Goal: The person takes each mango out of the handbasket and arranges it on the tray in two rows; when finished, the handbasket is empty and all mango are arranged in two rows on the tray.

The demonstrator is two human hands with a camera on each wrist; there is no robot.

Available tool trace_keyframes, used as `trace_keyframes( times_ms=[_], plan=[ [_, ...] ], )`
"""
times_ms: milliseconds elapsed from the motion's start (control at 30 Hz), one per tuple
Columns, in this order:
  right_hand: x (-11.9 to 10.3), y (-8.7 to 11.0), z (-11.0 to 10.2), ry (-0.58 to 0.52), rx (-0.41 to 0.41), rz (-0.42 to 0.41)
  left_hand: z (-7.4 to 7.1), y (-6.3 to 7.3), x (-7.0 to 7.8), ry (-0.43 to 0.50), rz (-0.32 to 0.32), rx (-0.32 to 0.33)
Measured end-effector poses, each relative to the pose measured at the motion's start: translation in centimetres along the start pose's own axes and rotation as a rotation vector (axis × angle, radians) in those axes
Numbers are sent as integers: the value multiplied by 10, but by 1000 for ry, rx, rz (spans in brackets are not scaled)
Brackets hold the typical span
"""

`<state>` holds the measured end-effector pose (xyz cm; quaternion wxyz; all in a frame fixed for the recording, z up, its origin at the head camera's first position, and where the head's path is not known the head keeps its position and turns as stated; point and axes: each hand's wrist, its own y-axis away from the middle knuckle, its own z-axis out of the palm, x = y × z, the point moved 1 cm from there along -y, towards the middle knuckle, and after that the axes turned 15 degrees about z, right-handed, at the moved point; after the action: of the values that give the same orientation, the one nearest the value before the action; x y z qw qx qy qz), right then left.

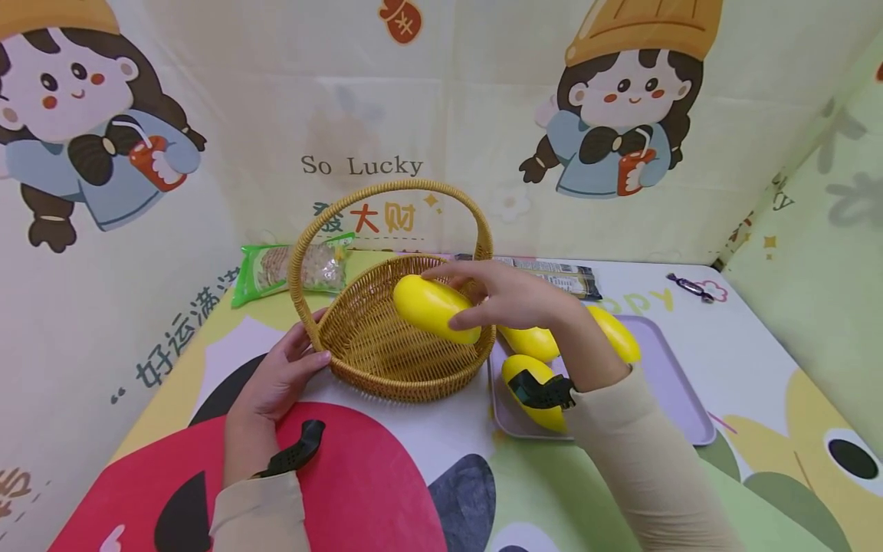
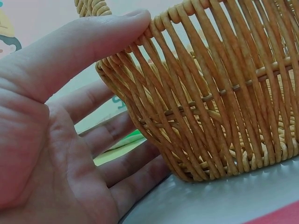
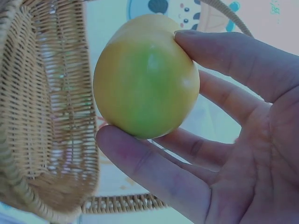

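Note:
My right hand (image 1: 527, 295) pinches a yellow mango (image 1: 429, 307) between thumb and fingers, above the right part of a wicker basket (image 1: 407, 389). In the right wrist view the mango's near end (image 3: 147, 88) looks greenish, with the basket's woven wall to its left. My left hand (image 1: 279, 379) grips the basket's left side near the foot of its arched handle. The left wrist view shows the thumb on the rim and the other fingers against the outer wall. No fruit shows inside the basket. Three more mangoes, one of them here (image 1: 614, 333), lie on a lilac tray (image 1: 672, 391), partly hidden by my right arm.
Behind the basket at the left lies a green-edged clear packet (image 1: 297, 268). A dark flat package (image 1: 559, 277) lies behind the tray, and a small wrapped candy (image 1: 690, 287) sits at the back right. A printed cloth hangs behind the table.

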<state>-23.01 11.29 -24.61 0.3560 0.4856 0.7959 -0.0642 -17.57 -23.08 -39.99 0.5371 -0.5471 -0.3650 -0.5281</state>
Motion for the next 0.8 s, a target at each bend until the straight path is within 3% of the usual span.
trace_keyframes(
  times_ms=[400,800],
  plan=[
    [23,28,-10,-51,18,44,-1,-1,-2,-4,-1,-4],
    [44,47,-14,-55,44,5,0,-1,-1,0,4,0]
  ],
)
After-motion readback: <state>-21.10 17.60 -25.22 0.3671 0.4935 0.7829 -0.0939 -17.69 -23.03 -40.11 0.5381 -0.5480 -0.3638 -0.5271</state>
